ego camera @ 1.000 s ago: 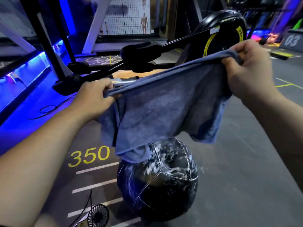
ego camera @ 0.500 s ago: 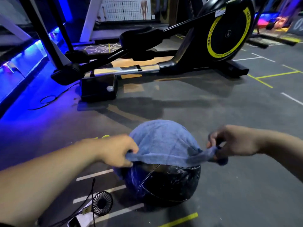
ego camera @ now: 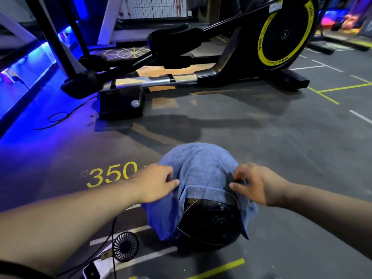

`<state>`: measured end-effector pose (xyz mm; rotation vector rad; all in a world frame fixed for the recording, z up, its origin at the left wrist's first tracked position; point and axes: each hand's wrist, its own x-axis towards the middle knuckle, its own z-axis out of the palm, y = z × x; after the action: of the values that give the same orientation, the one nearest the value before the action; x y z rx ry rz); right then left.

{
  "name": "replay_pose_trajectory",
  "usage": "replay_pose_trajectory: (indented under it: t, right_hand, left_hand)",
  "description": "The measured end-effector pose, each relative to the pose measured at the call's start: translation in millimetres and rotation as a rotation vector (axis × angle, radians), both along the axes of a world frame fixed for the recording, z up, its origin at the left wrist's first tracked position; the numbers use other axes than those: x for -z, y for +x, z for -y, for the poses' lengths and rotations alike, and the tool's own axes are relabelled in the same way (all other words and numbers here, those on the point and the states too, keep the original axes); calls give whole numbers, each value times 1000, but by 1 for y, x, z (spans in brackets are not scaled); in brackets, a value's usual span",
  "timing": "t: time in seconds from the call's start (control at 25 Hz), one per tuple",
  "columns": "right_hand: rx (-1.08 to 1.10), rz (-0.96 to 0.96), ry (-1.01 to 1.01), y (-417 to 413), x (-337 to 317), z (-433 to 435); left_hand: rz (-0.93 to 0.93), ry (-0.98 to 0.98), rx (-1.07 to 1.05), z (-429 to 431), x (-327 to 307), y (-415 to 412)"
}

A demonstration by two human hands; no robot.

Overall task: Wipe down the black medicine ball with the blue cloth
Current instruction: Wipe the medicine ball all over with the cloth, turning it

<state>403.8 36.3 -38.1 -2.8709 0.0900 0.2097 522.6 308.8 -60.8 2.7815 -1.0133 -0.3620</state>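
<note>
Left grip: the left hand (ego camera: 156,183) pinches the blue cloth (ego camera: 198,170) between thumb and fingers at the ball's left shoulder.
Right grip: the right hand (ego camera: 252,184) presses on the cloth's right side with fingers curled; whether it pinches a fold or only pushes down cannot be told.
Cloth: draped over the top of the ball, its long axis running left to right between the two hands, loose ends hanging down both sides, the left end lower.
Ball: the black medicine ball (ego camera: 209,222) sits on the grey floor (ego camera: 291,158) straight ahead of the person; its near lower face shows bare, with white scuffs and a stitched seam.
Near left: a small black fan (ego camera: 125,246) and a cable lie on the floor beside the ball.
Behind: an elliptical trainer (ego camera: 201,63) with a yellow-ringed wheel stands well apart.
</note>
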Motion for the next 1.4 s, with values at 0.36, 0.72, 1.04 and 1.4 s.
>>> replay_pose_trajectory:
  t: [0.36,0.72,1.04,1.4]
  right_hand:
    - [285,181,199,31,19,-13]
    - [400,681,756,34,-71,-10]
    - [278,468,1402,14,-112,-49]
    - [140,412,808,22,-100,-17]
  left_hand:
    - [-122,-306,-144,24,15,11]
    - [-130,-1020,-271,45,-85,15]
    - [-1012,-1390,-119,76,-123,-33]
    - [-898,-1383,-311,74,-113,-8]
